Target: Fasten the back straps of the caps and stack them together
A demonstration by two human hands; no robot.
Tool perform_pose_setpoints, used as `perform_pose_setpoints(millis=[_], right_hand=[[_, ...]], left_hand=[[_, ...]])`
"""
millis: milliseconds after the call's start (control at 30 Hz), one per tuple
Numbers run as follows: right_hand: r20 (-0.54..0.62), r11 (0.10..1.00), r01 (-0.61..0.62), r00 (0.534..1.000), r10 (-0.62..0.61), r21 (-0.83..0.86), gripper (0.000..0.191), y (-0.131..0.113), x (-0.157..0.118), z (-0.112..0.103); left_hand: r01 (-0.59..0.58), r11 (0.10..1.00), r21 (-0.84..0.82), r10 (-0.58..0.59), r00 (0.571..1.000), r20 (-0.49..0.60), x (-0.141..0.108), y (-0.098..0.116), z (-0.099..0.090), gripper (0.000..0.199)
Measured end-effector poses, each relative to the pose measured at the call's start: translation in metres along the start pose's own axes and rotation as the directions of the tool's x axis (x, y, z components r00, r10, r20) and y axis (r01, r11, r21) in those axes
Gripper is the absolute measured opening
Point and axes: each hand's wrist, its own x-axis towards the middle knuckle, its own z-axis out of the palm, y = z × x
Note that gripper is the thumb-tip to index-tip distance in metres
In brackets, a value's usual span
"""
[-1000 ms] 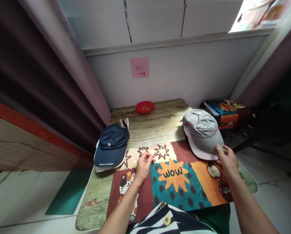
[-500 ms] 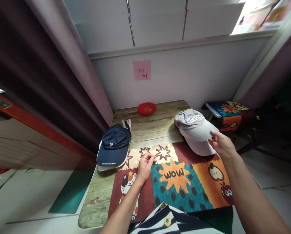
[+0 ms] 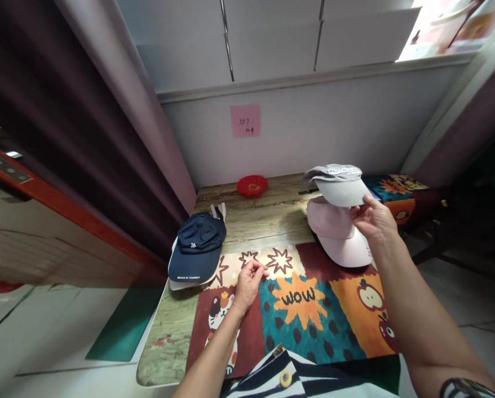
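Note:
By its brim, a grey cap (image 3: 339, 185) with white lettering is pinched in my right hand (image 3: 374, 219), raised above a pale pink cap (image 3: 338, 232) on the right side of the table. My left hand (image 3: 249, 283) is over the colourful mat (image 3: 303, 309), its fingers drawn together; whether anything small is between them cannot be made out. On the left part of the table, a navy cap (image 3: 200, 243) lies on top of a whitish cap, of which only the edge shows.
A red scalloped dish (image 3: 252, 186) sits at the back of the wooden table (image 3: 164, 337). A pink note (image 3: 245, 121) is stuck to the wall behind. Beyond the table's right edge is another surface with a similar patterned mat (image 3: 396, 188). A dark curtain (image 3: 85, 110) hangs at the left.
My right hand has lifted the grey cap up off the pink cap, so more of the pink cap shows. My left hand has stayed about where it was.

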Motion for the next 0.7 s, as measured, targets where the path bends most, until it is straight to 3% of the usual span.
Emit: perform_pose_setpoints(millis=[100, 167, 267, 533, 633, 700], right_hand=[[-0.13, 0.988, -0.146, 0.982, 0.139, -0.042, 0.013, 0.013, -0.018, -0.045], [-0.262, 0.977, -0.196, 0.95, 0.168, -0.086, 0.017, 0.024, -0.032, -0.073], [-0.285, 0.975, -0.186, 0.948, 0.144, -0.124, 0.018, 0.038, -0.045, -0.102], [-0.269, 0.958, -0.08, 0.963, 0.003, -0.274, 0.029, 0.042, -0.042, -0.121], [-0.307, 0.915, -0.041, 0.947, -0.093, -0.401, 0.031, 0.044, -0.043, -0.125], [-0.324, 0.874, -0.037, 0.935, -0.141, -0.485, 0.043, 0.045, -0.043, -0.127]], left_hand=[[-0.011, 1.0, 0.022, 0.011, 1.0, 0.007, 0.0, -0.003, -0.001, 0.03], [-0.018, 0.999, 0.038, 0.018, 1.0, 0.017, 0.0, -0.005, -0.001, 0.028], [-0.025, 0.998, 0.053, 0.024, 0.999, 0.026, 0.0, -0.007, -0.002, 0.027], [-0.03, 0.998, 0.062, 0.028, 0.999, 0.02, 0.0, -0.004, 0.0, 0.028], [-0.038, 0.997, 0.065, 0.037, 0.999, 0.024, -0.001, -0.003, 0.0, 0.028], [-0.043, 0.997, 0.067, 0.041, 0.999, 0.024, -0.001, -0.003, 0.0, 0.028]])
